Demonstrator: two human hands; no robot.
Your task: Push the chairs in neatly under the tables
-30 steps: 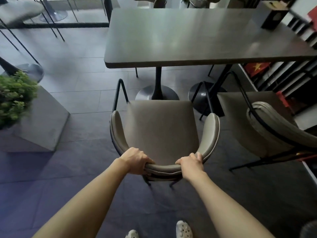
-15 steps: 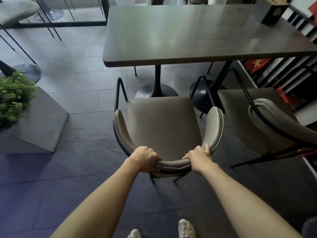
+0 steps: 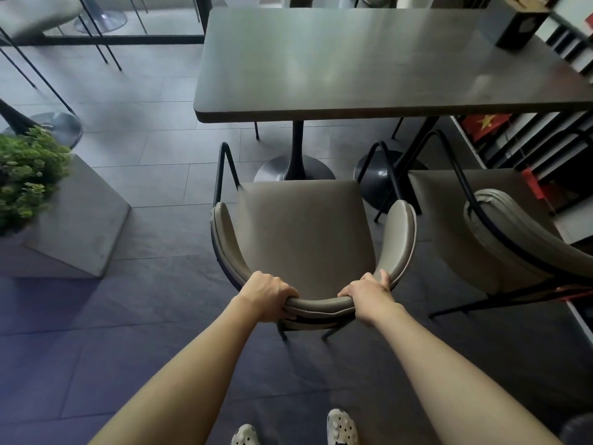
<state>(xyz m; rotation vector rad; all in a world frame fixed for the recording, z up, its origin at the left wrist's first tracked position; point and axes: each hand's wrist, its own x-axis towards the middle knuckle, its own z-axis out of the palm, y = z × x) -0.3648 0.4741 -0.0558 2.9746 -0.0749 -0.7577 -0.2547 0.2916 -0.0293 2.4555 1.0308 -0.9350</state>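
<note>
A grey-beige padded chair (image 3: 305,226) with black metal legs stands in front of me, its seat facing a dark rectangular table (image 3: 369,62). My left hand (image 3: 266,295) grips the curved backrest on its left part. My right hand (image 3: 369,293) grips the same backrest on its right part. The seat's front edge lies short of the table's near edge, beside the table's black pedestal base (image 3: 293,168). A second matching chair (image 3: 500,232) stands to the right, turned at an angle and apart from the table.
A grey block planter (image 3: 73,226) with a green plant (image 3: 25,175) stands on the left. Shelving with books (image 3: 545,133) lines the right wall. A dark box (image 3: 519,24) sits on the table's far right corner. Another pedestal base (image 3: 382,178) stands under the table.
The chair has slid forward toward the table with both hands still on its backrest; I have stepped forward with it.
</note>
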